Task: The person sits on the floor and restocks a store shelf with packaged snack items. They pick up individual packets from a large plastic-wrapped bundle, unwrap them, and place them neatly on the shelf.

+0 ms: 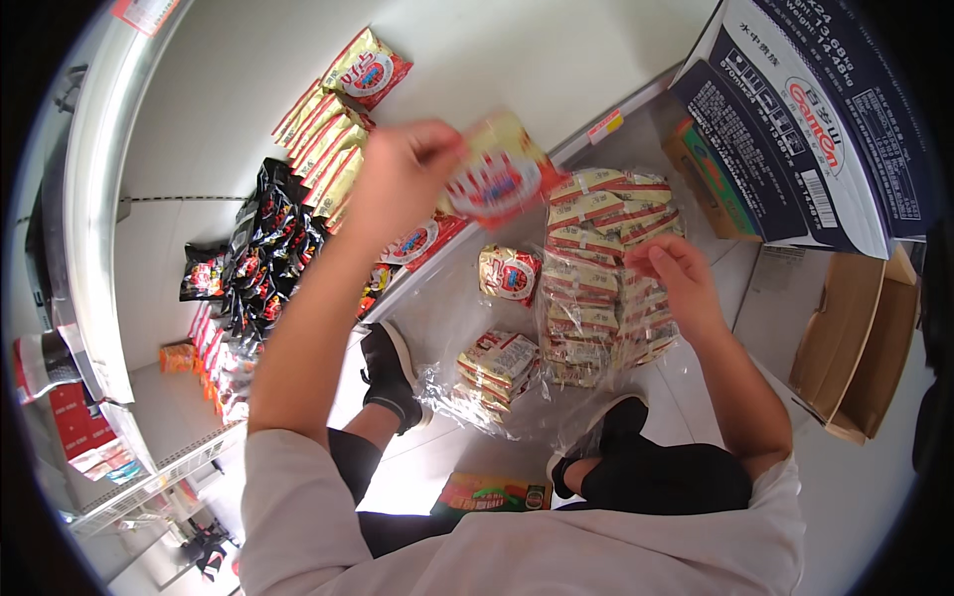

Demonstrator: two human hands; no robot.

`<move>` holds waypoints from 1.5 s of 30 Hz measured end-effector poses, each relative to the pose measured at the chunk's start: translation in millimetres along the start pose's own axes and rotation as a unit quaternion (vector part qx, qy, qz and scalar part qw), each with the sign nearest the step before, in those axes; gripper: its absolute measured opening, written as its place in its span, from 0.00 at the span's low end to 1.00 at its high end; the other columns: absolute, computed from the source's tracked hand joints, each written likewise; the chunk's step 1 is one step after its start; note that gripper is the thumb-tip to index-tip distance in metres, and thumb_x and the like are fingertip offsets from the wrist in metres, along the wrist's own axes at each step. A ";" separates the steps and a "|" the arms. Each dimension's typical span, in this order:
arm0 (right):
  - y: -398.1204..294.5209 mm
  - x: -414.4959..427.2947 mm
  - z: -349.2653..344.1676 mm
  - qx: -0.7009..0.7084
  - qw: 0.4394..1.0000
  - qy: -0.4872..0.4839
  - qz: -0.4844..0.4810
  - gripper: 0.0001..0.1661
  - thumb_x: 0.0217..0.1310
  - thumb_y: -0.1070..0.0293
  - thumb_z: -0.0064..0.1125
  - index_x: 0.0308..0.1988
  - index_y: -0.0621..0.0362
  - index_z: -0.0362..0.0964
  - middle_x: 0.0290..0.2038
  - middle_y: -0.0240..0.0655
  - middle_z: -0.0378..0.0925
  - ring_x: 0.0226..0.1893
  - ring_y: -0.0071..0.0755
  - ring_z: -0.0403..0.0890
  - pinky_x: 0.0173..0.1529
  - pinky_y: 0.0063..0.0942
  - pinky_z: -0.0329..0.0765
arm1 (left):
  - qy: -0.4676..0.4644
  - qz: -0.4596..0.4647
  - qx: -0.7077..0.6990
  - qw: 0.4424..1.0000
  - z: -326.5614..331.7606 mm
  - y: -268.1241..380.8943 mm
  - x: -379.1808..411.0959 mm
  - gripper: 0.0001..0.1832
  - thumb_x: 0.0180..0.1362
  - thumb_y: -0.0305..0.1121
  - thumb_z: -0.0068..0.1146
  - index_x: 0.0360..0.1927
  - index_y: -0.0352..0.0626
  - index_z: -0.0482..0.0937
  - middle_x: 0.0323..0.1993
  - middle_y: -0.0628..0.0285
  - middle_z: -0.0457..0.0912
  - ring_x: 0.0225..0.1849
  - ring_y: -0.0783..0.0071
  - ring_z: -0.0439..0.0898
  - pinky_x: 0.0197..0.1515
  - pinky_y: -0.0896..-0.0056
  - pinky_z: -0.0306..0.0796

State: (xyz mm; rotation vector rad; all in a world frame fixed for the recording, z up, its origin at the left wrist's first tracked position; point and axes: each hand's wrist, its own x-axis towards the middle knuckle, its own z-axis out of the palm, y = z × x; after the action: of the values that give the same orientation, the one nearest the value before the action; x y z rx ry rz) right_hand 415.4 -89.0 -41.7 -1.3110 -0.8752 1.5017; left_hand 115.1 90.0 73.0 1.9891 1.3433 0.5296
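Observation:
My left hand (408, 175) pinches the edge of a yellow-and-red snack packet (507, 175), blurred, above the shelf's front edge. My right hand (677, 279), fingers loosely curled, is over a large clear plastic bag (522, 402) of similar packets (581, 279). Whether it grips the film cannot be made out. One single packet (509, 274) lies face up beside the stacked rows, and a small pile (498, 365) rests nearer my feet. On the shelf, a row of matching yellow packets (324, 141) leans together, with another packet (367, 68) at its far end.
Black snack packets (268, 253) crowd the shelf (522, 52) left of the yellow row. A price tag (605, 127) sits on its front edge. At right stand a dark Ganten water carton (812, 127) and an opened brown cardboard box (850, 343). A green-and-orange box (492, 493) lies between my feet.

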 end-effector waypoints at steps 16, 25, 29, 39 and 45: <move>11.5 4.6 8.9 -0.033 0.994 -0.077 0.069 0.08 0.70 0.76 0.51 0.43 0.63 0.77 0.38 0.31 0.81 0.42 0.21 0.79 0.51 0.23 0.74 | 0.143 -0.059 0.275 0.949 -85.2 -157.4 171.8 0.09 0.63 0.34 0.60 0.42 0.43 0.86 0.38 0.53 0.88 0.40 0.54 0.86 0.48 0.58 0.78; 15.0 8.7 11.3 -0.035 0.992 -0.094 0.082 0.08 0.70 0.77 0.51 0.44 0.64 0.76 0.39 0.31 0.81 0.42 0.20 0.79 0.51 0.23 0.74 | 0.173 -0.081 0.355 0.915 -83.3 -172.5 179.5 0.11 0.65 0.37 0.58 0.48 0.50 0.85 0.44 0.54 0.87 0.48 0.51 0.84 0.52 0.53 0.76; 18.8 8.4 9.5 -0.028 0.992 -0.094 0.078 0.08 0.70 0.78 0.50 0.44 0.64 0.76 0.39 0.31 0.81 0.42 0.20 0.79 0.51 0.23 0.74 | 0.179 -0.118 0.413 0.885 -80.6 -170.5 179.4 0.11 0.65 0.38 0.56 0.48 0.57 0.85 0.44 0.58 0.88 0.50 0.56 0.84 0.57 0.51 0.70; 20.3 7.7 9.6 -0.037 0.994 -0.092 0.047 0.07 0.70 0.78 0.50 0.43 0.64 0.76 0.39 0.31 0.80 0.42 0.21 0.79 0.51 0.22 0.75 | 0.319 0.146 0.448 0.822 -44.8 -107.5 109.9 0.13 0.55 0.31 0.62 0.45 0.48 0.83 0.53 0.62 0.82 0.57 0.57 0.77 0.59 0.49 0.65; 20.8 8.1 12.2 -0.027 0.992 -0.116 0.039 0.09 0.72 0.77 0.50 0.45 0.64 0.77 0.41 0.32 0.82 0.44 0.23 0.80 0.53 0.24 0.75 | 0.025 0.273 0.141 0.951 70.5 -49.0 -59.0 0.13 0.50 0.22 0.64 0.41 0.40 0.80 0.46 0.54 0.83 0.50 0.52 0.80 0.55 0.53 0.72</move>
State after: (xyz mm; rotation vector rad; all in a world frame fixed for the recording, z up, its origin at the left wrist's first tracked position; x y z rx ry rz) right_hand 399.5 -87.2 -61.4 -1.2378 -1.0271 1.7280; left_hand 106.6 26.3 -9.0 2.6194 0.9181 0.6657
